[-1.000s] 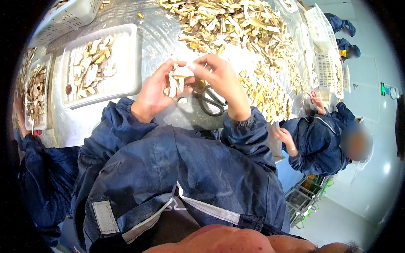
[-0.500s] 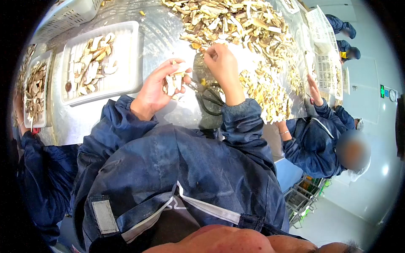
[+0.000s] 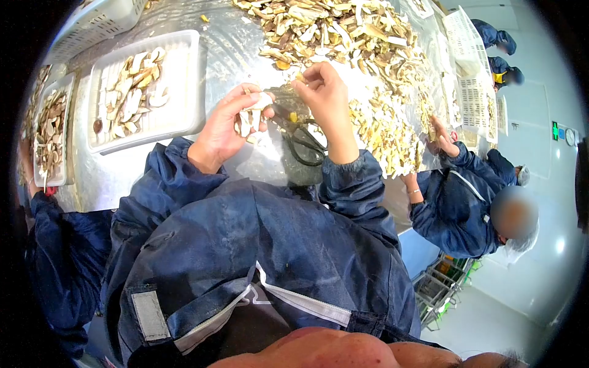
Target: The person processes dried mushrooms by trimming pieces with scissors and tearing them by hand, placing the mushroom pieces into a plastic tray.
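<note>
My left hand [image 3: 221,129] is closed around several pale mushroom slices [image 3: 246,121], which stick out between its thumb and fingers. To its right, my right hand [image 3: 326,95] is raised with thumb and forefinger pinched together. A small yellowish mushroom piece [image 3: 300,78] shows at those fingertips, partly hidden. Dark-handled scissors [image 3: 307,145] lie on the metal table below and between my hands. Beyond my right hand spreads a large pile of mushroom slices [image 3: 343,30], reaching down along its right side.
Left of my hands stands a white tray [image 3: 199,92] with mushroom slices. A narrower tray [image 3: 69,135] of slices lies farther left. White perforated baskets [image 3: 477,104] stand at the right, near a co-worker [image 3: 457,208] whose hand reaches over the table edge.
My right hand has shifted slightly, its fingers still pinched. My left hand keeps hold of the slices, almost in place. The co-worker's raised hand at the right has moved down and left.
</note>
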`<state>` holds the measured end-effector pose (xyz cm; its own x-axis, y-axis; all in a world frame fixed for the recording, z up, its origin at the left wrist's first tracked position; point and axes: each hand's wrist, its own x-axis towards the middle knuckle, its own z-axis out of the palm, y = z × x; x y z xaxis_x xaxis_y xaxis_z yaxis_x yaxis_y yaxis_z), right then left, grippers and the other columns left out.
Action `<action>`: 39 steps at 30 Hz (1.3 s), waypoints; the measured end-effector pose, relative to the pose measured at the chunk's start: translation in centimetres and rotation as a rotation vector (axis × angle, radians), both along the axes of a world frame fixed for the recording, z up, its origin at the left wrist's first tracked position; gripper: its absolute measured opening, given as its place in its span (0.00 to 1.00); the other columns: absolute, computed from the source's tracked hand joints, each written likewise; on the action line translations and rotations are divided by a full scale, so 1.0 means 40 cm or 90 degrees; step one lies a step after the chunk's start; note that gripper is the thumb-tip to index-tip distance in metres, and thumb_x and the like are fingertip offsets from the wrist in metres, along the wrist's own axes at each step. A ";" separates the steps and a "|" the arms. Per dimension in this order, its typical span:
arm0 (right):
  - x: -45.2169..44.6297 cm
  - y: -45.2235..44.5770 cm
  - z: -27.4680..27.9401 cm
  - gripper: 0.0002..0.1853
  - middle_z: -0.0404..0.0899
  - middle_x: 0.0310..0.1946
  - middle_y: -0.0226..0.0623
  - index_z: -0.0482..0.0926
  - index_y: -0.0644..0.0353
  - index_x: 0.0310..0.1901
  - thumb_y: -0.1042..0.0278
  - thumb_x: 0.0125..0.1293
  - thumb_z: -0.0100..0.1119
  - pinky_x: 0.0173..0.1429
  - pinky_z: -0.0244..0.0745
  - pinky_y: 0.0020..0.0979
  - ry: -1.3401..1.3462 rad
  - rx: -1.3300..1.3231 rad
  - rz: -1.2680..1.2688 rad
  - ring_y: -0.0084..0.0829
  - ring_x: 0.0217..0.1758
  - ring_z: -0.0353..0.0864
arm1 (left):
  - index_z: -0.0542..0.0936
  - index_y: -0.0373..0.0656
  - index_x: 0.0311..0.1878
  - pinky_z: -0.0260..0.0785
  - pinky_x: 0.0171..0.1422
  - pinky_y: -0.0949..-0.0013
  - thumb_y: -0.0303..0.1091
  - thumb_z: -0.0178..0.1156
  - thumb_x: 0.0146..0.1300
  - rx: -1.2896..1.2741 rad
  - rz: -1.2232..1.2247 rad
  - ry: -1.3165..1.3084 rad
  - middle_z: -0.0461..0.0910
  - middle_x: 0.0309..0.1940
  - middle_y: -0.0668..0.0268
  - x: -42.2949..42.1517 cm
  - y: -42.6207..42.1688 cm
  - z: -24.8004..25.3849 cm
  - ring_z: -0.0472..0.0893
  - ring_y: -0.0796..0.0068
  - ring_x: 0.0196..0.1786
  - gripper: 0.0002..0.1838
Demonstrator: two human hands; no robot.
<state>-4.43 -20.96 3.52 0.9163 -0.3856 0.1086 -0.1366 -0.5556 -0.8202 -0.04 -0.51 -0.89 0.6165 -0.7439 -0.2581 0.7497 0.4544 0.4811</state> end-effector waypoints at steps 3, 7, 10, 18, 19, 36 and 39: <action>-0.019 0.027 0.022 0.13 0.74 0.27 0.25 0.77 0.62 0.38 0.73 0.57 0.74 0.33 0.69 0.21 -0.035 0.009 0.025 0.15 0.28 0.69 | 0.73 0.44 0.54 0.79 0.37 0.69 0.33 0.57 0.71 0.034 -0.002 -0.016 0.81 0.47 0.59 -0.001 0.001 0.010 0.84 0.70 0.44 0.11; -0.032 0.060 0.033 0.13 0.71 0.27 0.23 0.77 0.61 0.37 0.73 0.57 0.74 0.32 0.67 0.21 -0.043 0.050 0.044 0.14 0.28 0.67 | 0.73 0.43 0.58 0.80 0.35 0.69 0.35 0.57 0.72 0.046 -0.013 -0.029 0.81 0.45 0.61 -0.001 0.001 0.013 0.85 0.70 0.44 0.15; -0.038 0.077 0.050 0.13 0.71 0.27 0.23 0.77 0.61 0.37 0.73 0.56 0.74 0.32 0.66 0.21 -0.017 0.008 0.046 0.14 0.28 0.67 | 0.74 0.43 0.60 0.80 0.34 0.68 0.39 0.55 0.74 0.014 -0.022 -0.023 0.82 0.45 0.63 -0.002 -0.002 0.016 0.85 0.70 0.43 0.16; -0.043 0.138 0.106 0.10 0.76 0.35 0.47 0.81 0.63 0.39 0.72 0.55 0.67 0.44 0.75 0.41 0.015 -0.071 0.115 0.46 0.40 0.78 | 0.77 0.42 0.55 0.76 0.31 0.69 0.41 0.57 0.75 0.011 -0.066 0.026 0.82 0.40 0.66 -0.010 0.005 0.028 0.85 0.71 0.39 0.14; -0.042 0.141 0.110 0.10 0.76 0.35 0.47 0.81 0.63 0.39 0.73 0.55 0.67 0.44 0.75 0.40 0.020 -0.080 0.120 0.46 0.40 0.78 | 0.77 0.42 0.54 0.75 0.30 0.69 0.41 0.57 0.74 -0.006 -0.081 0.021 0.82 0.39 0.66 -0.008 0.006 0.023 0.85 0.72 0.39 0.14; -0.057 0.103 0.115 0.10 0.81 0.34 0.36 0.81 0.66 0.45 0.74 0.63 0.66 0.37 0.75 0.27 0.011 0.151 0.165 0.24 0.34 0.81 | 0.77 0.44 0.52 0.71 0.26 0.70 0.43 0.55 0.74 -0.086 -0.038 0.108 0.83 0.39 0.64 0.013 0.013 -0.012 0.82 0.70 0.33 0.13; -0.026 0.024 0.058 0.09 0.83 0.31 0.36 0.82 0.68 0.42 0.72 0.64 0.65 0.37 0.75 0.27 -0.005 0.076 0.048 0.23 0.31 0.80 | 0.76 0.46 0.49 0.72 0.26 0.72 0.40 0.57 0.71 -0.075 0.083 0.059 0.83 0.40 0.61 0.039 0.032 0.007 0.82 0.70 0.33 0.10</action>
<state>-5.46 -19.98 5.83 0.9423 -0.3266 0.0737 -0.0911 -0.4620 -0.8822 1.52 0.76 -0.60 0.6872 -0.6879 -0.2335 0.7194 0.5999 0.3501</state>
